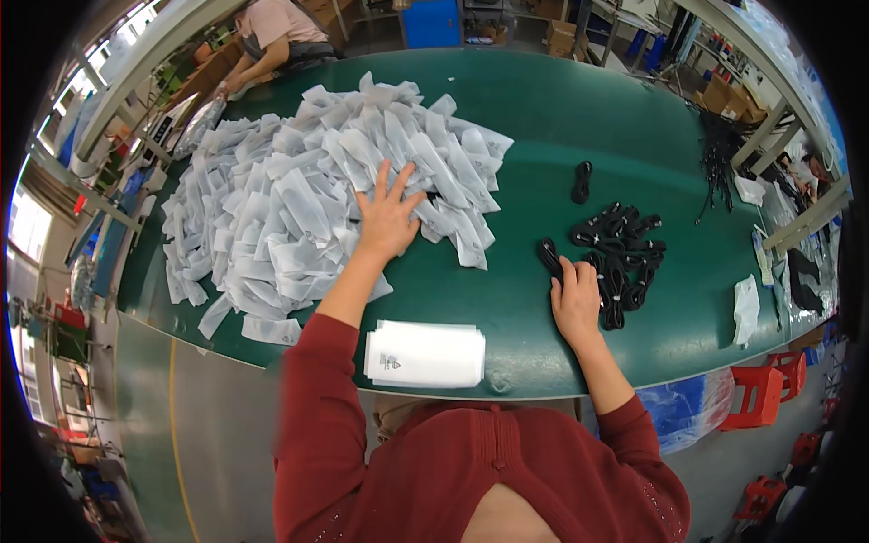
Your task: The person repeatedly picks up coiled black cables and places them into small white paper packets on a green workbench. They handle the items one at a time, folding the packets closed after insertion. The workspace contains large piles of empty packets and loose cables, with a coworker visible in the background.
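My left hand (389,222) lies with its fingers spread on the right side of a large heap of whitish translucent plastic bags (299,199). Nothing shows in its grasp. Farther right, my right hand (577,303) is closed at the fingertips on a coiled black cable (549,256). Just beyond that hand lies a cluster of similar coiled black cables (625,253), with one single coil (582,181) set apart behind it. Near the front edge, between my forearms, sits a flat stack of white bags (425,355) with a small dark print.
The green table (561,100) curves around me. At the far left a person (276,41) works at its edge. Thin black cables (718,154) hang over the right side, near a crumpled white bag (746,309). Red stools (755,398) stand on the floor at right.
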A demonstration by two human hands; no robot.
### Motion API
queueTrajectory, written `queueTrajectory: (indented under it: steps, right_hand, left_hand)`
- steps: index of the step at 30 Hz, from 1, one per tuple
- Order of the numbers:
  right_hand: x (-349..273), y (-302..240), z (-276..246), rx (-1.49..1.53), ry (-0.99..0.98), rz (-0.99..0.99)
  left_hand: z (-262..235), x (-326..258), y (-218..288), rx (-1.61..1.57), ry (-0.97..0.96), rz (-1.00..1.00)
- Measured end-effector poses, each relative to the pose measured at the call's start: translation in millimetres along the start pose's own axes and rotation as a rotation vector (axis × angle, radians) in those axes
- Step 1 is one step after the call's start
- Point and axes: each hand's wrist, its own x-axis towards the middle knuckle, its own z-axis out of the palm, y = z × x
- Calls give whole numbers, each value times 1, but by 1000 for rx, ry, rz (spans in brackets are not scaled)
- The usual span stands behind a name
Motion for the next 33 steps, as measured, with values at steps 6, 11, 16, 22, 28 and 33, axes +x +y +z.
queueTrajectory:
  steps: [6, 11, 16, 22, 28, 33]
  right_hand:
    - [1, 4, 1, -16, 16, -43]
    - [-3, 1, 2, -18, 30, -65]
    - [-4, -3, -3, 48, -6, 18]
    - [-4, -11, -4, 196, -94, 71]
    - [-13, -40, -39, 504, -167, 28]
    - [-33, -67, -68, 635, -283, -118]
  left_hand:
    - [22, 32, -30, 161, -34, 46]
    - [-1, 35, -23, 69, -153, 5]
    - [-46, -46, 42, -456, 63, 68]
    - [-87, -148, 131, -874, -255, -22]
    - [-64, -167, 146, -836, -134, -95]
    - [-68, -170, 144, -950, -180, -314]
